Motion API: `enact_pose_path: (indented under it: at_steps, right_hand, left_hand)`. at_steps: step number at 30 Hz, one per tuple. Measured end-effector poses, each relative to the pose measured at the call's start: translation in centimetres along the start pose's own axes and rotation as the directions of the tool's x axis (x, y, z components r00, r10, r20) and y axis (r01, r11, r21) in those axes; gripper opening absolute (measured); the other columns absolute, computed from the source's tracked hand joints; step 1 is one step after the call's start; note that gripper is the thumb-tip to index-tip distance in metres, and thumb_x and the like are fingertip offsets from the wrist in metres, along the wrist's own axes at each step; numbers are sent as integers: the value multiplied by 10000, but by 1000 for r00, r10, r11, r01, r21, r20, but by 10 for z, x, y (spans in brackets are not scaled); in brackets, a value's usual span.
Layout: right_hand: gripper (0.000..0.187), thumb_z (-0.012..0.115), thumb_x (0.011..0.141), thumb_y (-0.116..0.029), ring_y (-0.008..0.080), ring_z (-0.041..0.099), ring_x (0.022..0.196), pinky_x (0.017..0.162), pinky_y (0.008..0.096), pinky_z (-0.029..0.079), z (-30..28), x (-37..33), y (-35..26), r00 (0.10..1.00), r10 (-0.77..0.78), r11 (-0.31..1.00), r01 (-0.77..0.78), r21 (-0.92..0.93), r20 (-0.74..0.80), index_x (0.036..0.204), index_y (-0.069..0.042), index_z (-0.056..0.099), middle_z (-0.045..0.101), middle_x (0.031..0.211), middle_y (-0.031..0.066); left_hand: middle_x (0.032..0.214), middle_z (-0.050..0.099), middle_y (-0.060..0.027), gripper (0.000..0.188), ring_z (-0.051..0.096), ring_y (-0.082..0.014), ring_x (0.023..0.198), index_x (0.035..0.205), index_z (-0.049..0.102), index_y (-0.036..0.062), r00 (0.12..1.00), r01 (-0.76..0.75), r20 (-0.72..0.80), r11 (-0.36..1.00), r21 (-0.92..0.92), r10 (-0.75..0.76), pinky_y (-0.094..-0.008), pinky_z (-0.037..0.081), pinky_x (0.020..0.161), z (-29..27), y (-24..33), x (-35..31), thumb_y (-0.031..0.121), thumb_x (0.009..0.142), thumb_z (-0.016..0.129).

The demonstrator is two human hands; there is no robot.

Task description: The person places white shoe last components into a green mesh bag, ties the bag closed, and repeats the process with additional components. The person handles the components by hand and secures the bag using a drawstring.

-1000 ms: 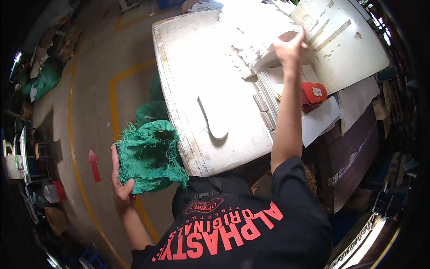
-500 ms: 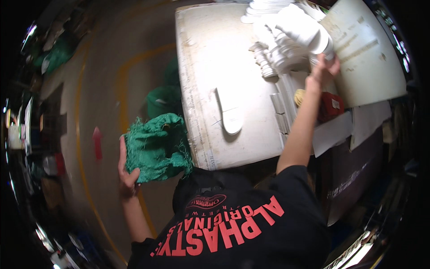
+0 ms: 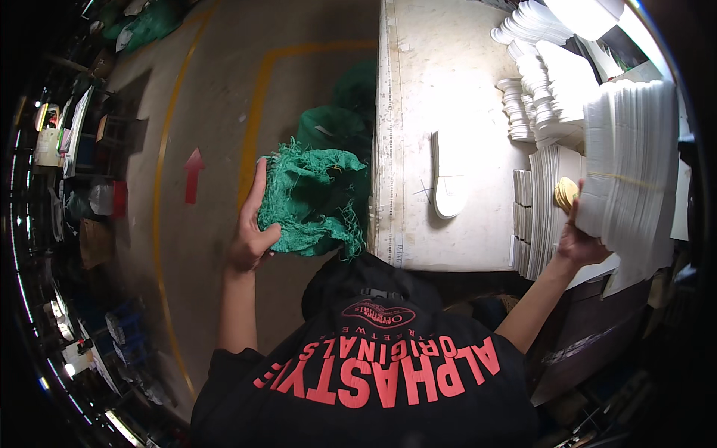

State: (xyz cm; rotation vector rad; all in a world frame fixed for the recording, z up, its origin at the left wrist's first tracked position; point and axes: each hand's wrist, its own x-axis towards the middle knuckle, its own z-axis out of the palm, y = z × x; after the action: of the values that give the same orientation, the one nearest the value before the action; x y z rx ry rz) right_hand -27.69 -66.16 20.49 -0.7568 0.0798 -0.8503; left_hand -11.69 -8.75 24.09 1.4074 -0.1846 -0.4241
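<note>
Green mesh (image 3: 314, 198) stays gripped in the left hand (image 3: 250, 239), while the right hand (image 3: 579, 239) has dropped from the table's (image 3: 418, 112) far end to clasp the white sheet stack (image 3: 631, 168)

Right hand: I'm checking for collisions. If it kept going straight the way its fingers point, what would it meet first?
The right hand already touches the tall stack of white flat sheets; going on, it would press into that stack, though depth is hard to judge.
</note>
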Motion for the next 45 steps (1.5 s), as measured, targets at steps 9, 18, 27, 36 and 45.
enact_pose_path:
  at_steps: [9,18,27,36,45]
  right_hand:
    - [669,580,1000,-404,412,618,1214,855,464,638,23,-93,170,725,579,711,-225,-667,373,1491,34,456,564,1401,249]
    - [494,618,1064,-225,225,661,1202,1008,355,542,148,-135,246,156,913,387,-620,-682,376,1506,-50,488,598,1435,129]
    - [867,805,801,-285,497,429,1370,1190,585,299,98,67,144,937,-310,-141,122,-983,161,1484,86,419,308,1538,374]
    - [765,904,738,-346,538,400,1433,1152,541,429,22,170,142,737,-579,-316,192,-929,349,1398,-101,607,303,1558,398]
    - [470,747,930,-179,242,646,1158,895,363,594,-1,121,65,835,-490,740,246,-625,-251,1353,-12,629,654,1304,175]
  left_hand:
    - [1678,279,-198,1058,391,-200,1475,1649,62,-71,994,-73,88,980,183,58,-239,354,1140,3,22,2,-28,682,488]
    - [1707,221,-205,1101,305,-298,1545,1643,117,-73,961,-274,82,895,353,262,-411,203,1267,14,46,-3,223,692,586]
    - [1703,236,-142,1060,298,-274,1544,1650,175,-30,961,-255,-53,941,223,273,-378,317,1217,31,36,-7,18,627,448]
    - [1648,340,-125,1049,611,-89,923,1673,80,30,970,-66,-221,985,160,101,-171,472,491,79,33,-15,-106,682,396]
    - [1630,366,-144,1045,607,-73,814,1674,66,41,957,53,-291,984,168,-2,-178,442,457,68,10,-22,-139,703,407]
